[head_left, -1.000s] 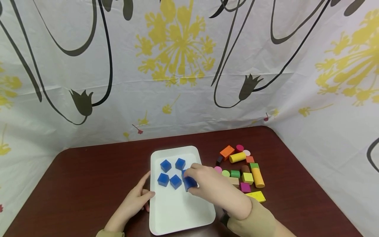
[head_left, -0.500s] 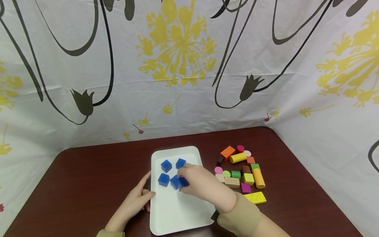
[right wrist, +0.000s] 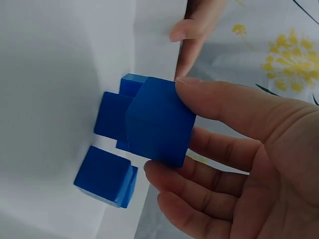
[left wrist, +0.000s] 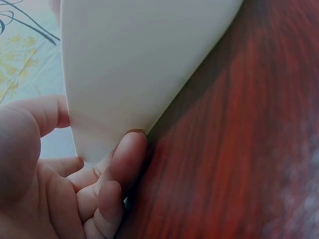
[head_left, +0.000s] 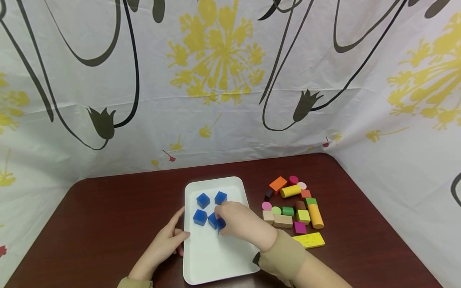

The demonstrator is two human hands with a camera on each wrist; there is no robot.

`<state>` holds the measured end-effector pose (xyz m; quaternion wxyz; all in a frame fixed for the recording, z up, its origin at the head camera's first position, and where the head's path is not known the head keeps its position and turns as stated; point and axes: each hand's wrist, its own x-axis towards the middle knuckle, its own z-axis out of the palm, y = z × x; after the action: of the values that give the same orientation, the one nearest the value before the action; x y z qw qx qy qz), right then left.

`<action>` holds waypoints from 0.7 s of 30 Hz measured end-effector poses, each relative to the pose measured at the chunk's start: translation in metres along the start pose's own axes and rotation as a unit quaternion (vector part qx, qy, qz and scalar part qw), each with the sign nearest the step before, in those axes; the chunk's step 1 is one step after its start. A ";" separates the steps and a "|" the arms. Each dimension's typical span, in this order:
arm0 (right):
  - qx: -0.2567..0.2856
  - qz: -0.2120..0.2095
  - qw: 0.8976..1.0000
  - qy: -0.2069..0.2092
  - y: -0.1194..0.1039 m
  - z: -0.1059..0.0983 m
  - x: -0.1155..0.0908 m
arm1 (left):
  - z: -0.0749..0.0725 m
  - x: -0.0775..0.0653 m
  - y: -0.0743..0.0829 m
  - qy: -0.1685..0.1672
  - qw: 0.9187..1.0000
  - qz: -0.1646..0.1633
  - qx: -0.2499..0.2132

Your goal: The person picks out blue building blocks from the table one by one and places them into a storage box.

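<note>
My right hand [head_left: 239, 222] pinches a blue cube [right wrist: 162, 122] between thumb and fingertips, over the white tray [head_left: 216, 260]. In the head view that cube overlaps a second blue block [head_left: 213, 220] just to its left. Several more blue blocks [head_left: 203, 200] lie in the tray's upper half, set roughly in two rows. My left hand [head_left: 162, 245] grips the tray's left edge: in the left wrist view the thumb meets the rim of the tray wall [left wrist: 134, 55], and curled fingertips [left wrist: 130, 152] press its lower side.
Right of the tray, a cluster of coloured blocks lies on the dark red-brown table [head_left: 119, 208]. It includes a yellow bar [head_left: 310, 240], an orange cylinder [head_left: 315, 216] and an orange block [head_left: 278, 185]. A patterned white cloth [head_left: 230, 132] hangs behind the table.
My right hand has carried the blue cube left, up against the row of blocks in the head view, then slowed there. The left hand keeps its place on the tray.
</note>
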<state>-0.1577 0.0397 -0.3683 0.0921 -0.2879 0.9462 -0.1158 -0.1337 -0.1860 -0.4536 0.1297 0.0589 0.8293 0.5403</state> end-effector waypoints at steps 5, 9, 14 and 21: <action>0.001 0.014 1.000 -0.012 0.002 0.005 0.004 | -0.001 0.001 0.000 -0.001 1.000 0.000 0.001; 0.001 0.017 1.000 -0.015 0.002 0.006 0.006 | -0.002 0.000 -0.001 0.001 1.000 -0.005 0.003; -0.004 0.033 0.999 -0.033 0.003 0.010 0.009 | -0.001 0.000 -0.001 0.002 1.000 -0.007 0.003; -0.015 0.063 0.997 -0.051 0.001 0.014 0.011 | 0.000 0.001 -0.002 -0.001 1.000 -0.004 0.005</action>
<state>-0.1640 0.0320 -0.3835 0.1426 -0.2344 0.9582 -0.0811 -0.1348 -0.1865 -0.4553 0.1322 0.0565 0.8322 0.5356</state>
